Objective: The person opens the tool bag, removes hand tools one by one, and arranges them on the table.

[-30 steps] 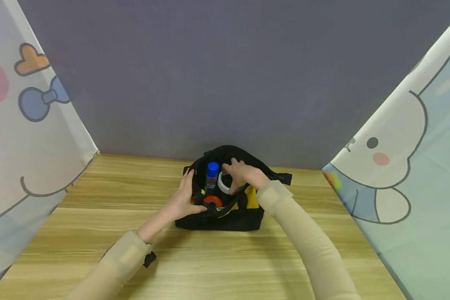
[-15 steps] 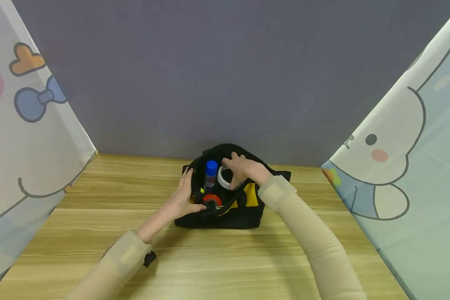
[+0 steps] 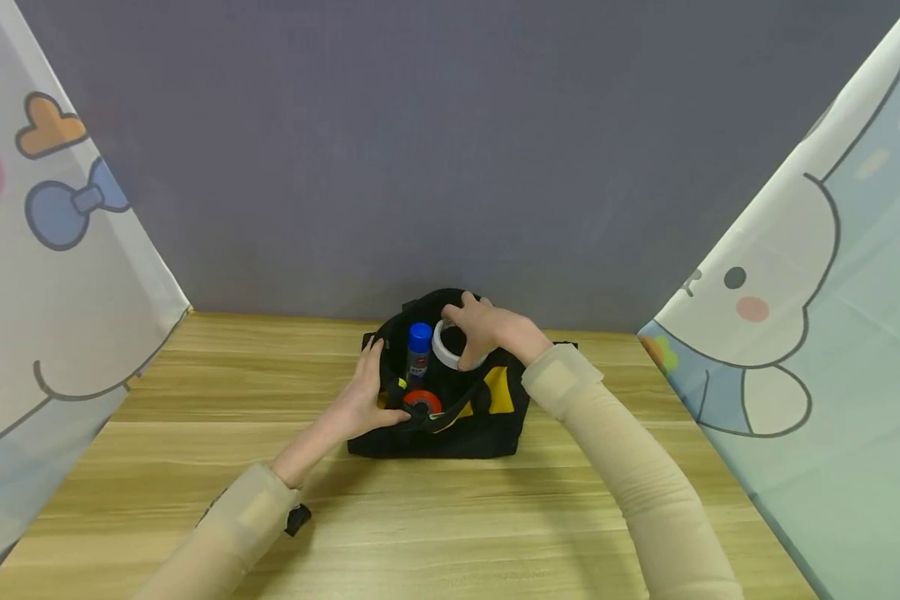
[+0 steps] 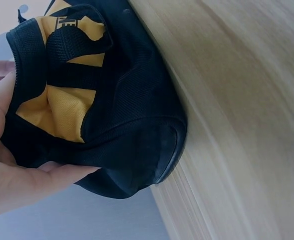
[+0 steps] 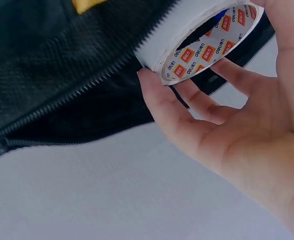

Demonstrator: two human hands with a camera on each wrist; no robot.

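A black and yellow tool bag (image 3: 450,443) stands on the table with its zipped mouth spread apart. My left hand (image 3: 354,406) grips its left end, thumb over the front rim; in the left wrist view this hand (image 4: 21,182) holds the black cloth. My right hand (image 3: 483,329) pinches a roll of white tape (image 3: 441,348) at the bag's mouth. The right wrist view shows the tape roll (image 5: 207,49) tilted, its printed core facing my fingers. Beside it in the bag stand a blue-capped spray can (image 3: 418,354) and a round orange-red thing (image 3: 412,399), partly hidden by the rim.
The wooden table (image 3: 435,533) spreads around the bag. Close behind rises a grey wall (image 3: 450,167), with cartoon-printed sheets (image 3: 765,350) on both sides. A small black object (image 3: 297,519) lies partly hidden under my left forearm.
My right hand has risen slightly with the tape roll, and more of the roll shows above the bag's rim. My left hand keeps its hold on the bag.
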